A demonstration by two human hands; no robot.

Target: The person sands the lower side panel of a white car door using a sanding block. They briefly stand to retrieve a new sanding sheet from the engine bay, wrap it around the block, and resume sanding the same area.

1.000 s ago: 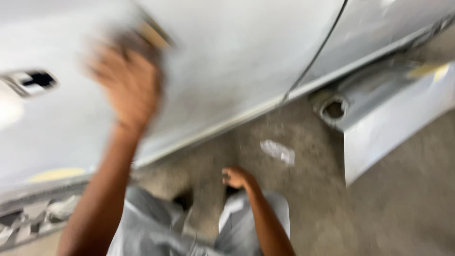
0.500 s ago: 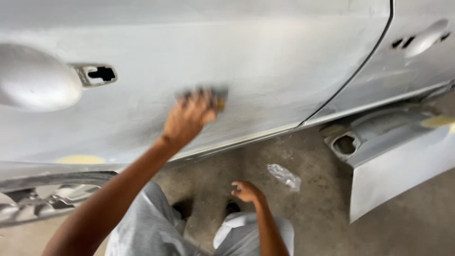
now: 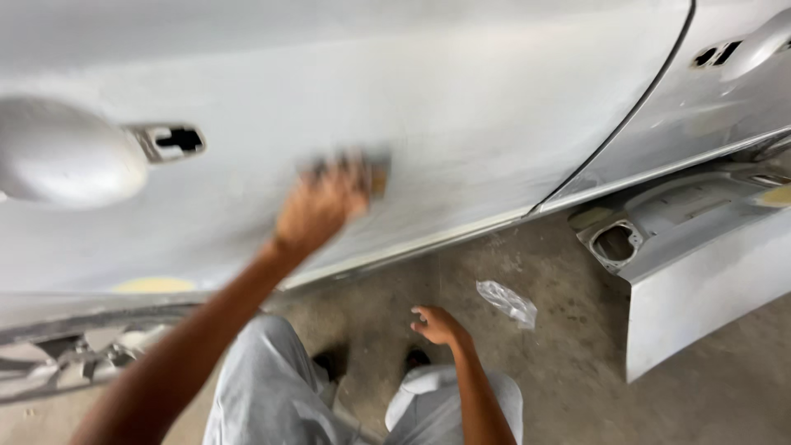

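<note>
Sanding pad (image 3: 375, 171) flat on door panel (image 3: 494, 107), blurred, axis unclear; left hand (image 3: 321, 206) grip closed on it

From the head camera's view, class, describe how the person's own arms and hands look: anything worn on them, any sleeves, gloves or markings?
Both arms are bare as far as the frame shows: no sleeves, gloves, watch or bands visible. The left hand is motion-blurred, so fine marks cannot be told. The right hand is sharper, also bare and unmarked. Below them, light grey trousers are worn.
</note>
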